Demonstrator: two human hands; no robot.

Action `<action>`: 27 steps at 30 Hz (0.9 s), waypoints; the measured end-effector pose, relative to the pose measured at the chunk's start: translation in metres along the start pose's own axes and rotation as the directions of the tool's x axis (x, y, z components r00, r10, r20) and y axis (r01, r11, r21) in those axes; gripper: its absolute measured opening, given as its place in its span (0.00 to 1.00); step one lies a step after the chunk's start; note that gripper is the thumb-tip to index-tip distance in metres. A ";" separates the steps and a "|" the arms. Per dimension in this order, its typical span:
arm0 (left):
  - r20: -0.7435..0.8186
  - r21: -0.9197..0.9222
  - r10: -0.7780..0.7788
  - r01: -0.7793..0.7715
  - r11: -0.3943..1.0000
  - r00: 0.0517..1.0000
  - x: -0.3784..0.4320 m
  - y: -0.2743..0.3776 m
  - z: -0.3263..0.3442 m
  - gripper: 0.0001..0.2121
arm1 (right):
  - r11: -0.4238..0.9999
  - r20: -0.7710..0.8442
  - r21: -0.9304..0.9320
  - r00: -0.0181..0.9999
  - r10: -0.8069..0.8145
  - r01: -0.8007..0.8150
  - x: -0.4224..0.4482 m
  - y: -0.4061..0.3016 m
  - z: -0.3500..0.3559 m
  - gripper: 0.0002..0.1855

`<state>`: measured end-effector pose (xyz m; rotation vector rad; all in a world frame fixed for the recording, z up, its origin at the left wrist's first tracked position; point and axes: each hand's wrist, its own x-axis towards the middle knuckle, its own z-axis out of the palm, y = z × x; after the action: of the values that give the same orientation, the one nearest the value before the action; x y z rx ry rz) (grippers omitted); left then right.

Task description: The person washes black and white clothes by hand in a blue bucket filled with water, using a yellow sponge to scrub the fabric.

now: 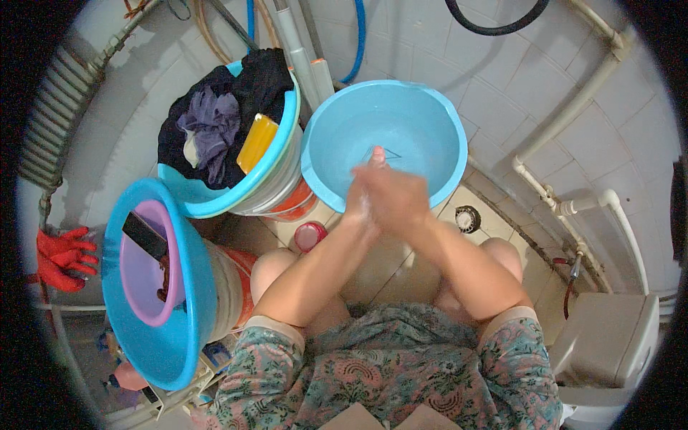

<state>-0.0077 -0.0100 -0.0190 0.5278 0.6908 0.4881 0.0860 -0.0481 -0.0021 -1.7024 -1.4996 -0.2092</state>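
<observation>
My left hand (359,196) and my right hand (400,196) are pressed together over the near edge of a light blue plastic basin (312,161). The right hand lies across the left and blurs with motion. A thumb points up between them, and whitish wet film shows near the left wrist. No object can be made out in either hand, though the palms are hidden. Clear water (400,126) stands in the basin, with a few thin dark lines visible below the hands.
Left of the basin, a blue tub (252,180) on buckets holds dark clothes (215,129) and a yellow bar (258,142). A blue basin (156,360) holds a purple one (142,290). A red round container (310,236) and a drain (467,219) are on the floor. Pipes (559,123) line the wall.
</observation>
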 end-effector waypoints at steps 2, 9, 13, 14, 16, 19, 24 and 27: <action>-0.009 0.008 0.031 -0.031 0.999 0.999 -0.014 0.000 0.022 0.24 | 1.000 -0.021 -0.014 1.000 -0.019 0.019 -0.002 0.005 -0.003 0.08; -0.031 0.015 0.056 -0.055 0.998 0.998 -0.017 0.024 0.025 0.22 | 0.736 -0.085 0.499 0.819 0.568 -0.458 0.021 -0.010 -0.029 0.12; 0.007 0.008 0.074 -0.075 0.997 0.997 0.010 0.015 -0.001 0.16 | 0.969 0.066 0.214 0.991 0.115 -0.127 -0.005 -0.042 -0.019 0.08; -0.026 0.037 0.044 -0.043 0.998 0.999 0.011 0.010 -0.002 0.15 | 0.993 0.340 -0.039 0.933 0.121 -0.114 -0.001 -0.049 -0.018 0.08; -0.061 0.064 0.004 0.000 0.998 0.998 0.001 0.002 0.007 0.14 | 0.960 0.577 -0.279 0.793 0.195 -0.033 0.005 -0.043 -0.018 0.07; 0.121 -0.092 0.049 -0.038 0.995 0.991 -0.015 0.001 0.024 0.21 | 0.992 -0.046 0.065 0.993 0.111 -0.108 0.012 -0.010 -0.012 0.05; -0.032 0.147 0.063 -0.057 0.987 0.998 -0.017 0.004 0.017 0.21 | 0.976 -0.149 0.052 0.968 -0.200 0.209 -0.011 -0.017 -0.002 0.07; 0.071 0.139 0.086 -0.095 0.986 0.994 -0.034 0.012 0.039 0.23 | 0.932 -0.062 0.190 0.944 0.324 -0.307 0.012 0.008 -0.018 0.08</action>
<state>-0.0059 -0.0323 0.0297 0.7090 0.6449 0.5070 0.1036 -0.0512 0.0129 -1.7352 -1.1213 0.0180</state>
